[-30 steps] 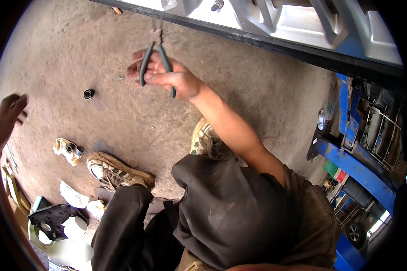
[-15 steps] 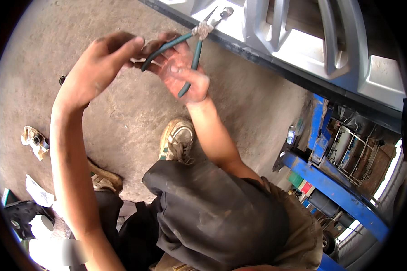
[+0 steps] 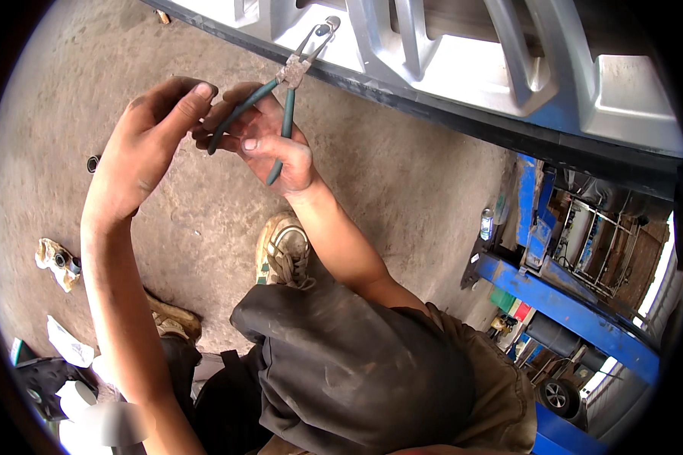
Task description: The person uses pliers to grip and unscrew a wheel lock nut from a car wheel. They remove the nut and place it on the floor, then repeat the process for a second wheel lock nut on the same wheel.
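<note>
My right hand [image 3: 299,158] holds a pair of long-nosed pliers [image 3: 291,72] with green handles, palm up, the thumb across one handle and the fingers behind the other. The pliers' thin jaws reach over the silver spoked wheel [image 3: 448,68]. Their tips meet at a small round dark-and-metal piece [image 3: 324,30] there; whether they grip it I cannot tell. Close to the right fingertips, my left hand [image 3: 146,133] is curled, its thumb pressed toward the forefinger. Anything pinched in it is hidden.
Black tyre rubber [image 3: 470,117] borders the wheel. Blue metal framework [image 3: 577,303] stands at right, with a plastic bottle [image 3: 486,224] nearby. On the concrete floor lie a dark ring [image 3: 92,163], a stained wrapper [image 3: 58,265] and white packaging [image 3: 70,343]. My shoe [image 3: 284,243] is below my hands.
The wheel, pliers and both hands sit farther left and lower in view. The plier tips have come together around the small piece, and the handles look slightly closer.
</note>
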Demonstrator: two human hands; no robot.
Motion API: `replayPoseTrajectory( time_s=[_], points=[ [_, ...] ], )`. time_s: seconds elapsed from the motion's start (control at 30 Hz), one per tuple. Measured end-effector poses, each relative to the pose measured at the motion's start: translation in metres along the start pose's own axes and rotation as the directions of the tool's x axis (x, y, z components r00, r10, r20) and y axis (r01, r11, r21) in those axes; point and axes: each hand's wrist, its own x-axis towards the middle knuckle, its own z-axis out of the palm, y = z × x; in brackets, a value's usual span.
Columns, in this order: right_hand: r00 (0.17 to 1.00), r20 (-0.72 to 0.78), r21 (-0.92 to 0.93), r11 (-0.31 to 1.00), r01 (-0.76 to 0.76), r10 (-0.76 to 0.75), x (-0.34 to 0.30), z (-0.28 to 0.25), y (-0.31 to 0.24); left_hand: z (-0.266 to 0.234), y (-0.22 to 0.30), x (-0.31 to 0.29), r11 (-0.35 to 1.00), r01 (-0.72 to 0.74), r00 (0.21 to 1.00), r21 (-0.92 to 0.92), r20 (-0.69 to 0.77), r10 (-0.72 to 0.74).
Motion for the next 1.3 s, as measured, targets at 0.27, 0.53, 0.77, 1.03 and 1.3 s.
replayPoseTrajectory(
  time_s=[0.27, 0.53, 0.77, 1.03, 1.3],
  points=[
    [1.000, -0.030, -0.002, 1.000, -0.006, 0.006, 0.002, 0.007, 0.001, 0.001, -0.008, 0.003, 0.999, 0.024, 0.998, -0.046, -0.056, -0.026],
    [0.998, -0.055, -0.041, 0.999, 0.008, -0.010, 0.004, 0.008, -0.001, 0.002, -0.014, 0.007, 0.993, 0.037, 0.997, -0.114, -0.060, -0.044],
    [1.000, -0.012, -0.045, 0.999, 0.010, -0.010, 0.002, 0.003, -0.001, 0.006, -0.010, 0.008, 0.993, 0.047, 0.995, -0.108, -0.078, -0.055],
    [0.999, -0.032, 0.023, 1.000, -0.009, 0.010, 0.002, 0.008, -0.002, 0.011, -0.011, 0.009, 0.994, 0.029, 0.996, -0.103, -0.084, -0.038],
    [0.996, -0.057, 0.136, 0.989, -0.056, 0.064, 0.000, 0.015, -0.001, 0.018, 0.000, 0.005, 0.988, 0.024, 0.992, -0.152, -0.117, -0.042]
  ],
)
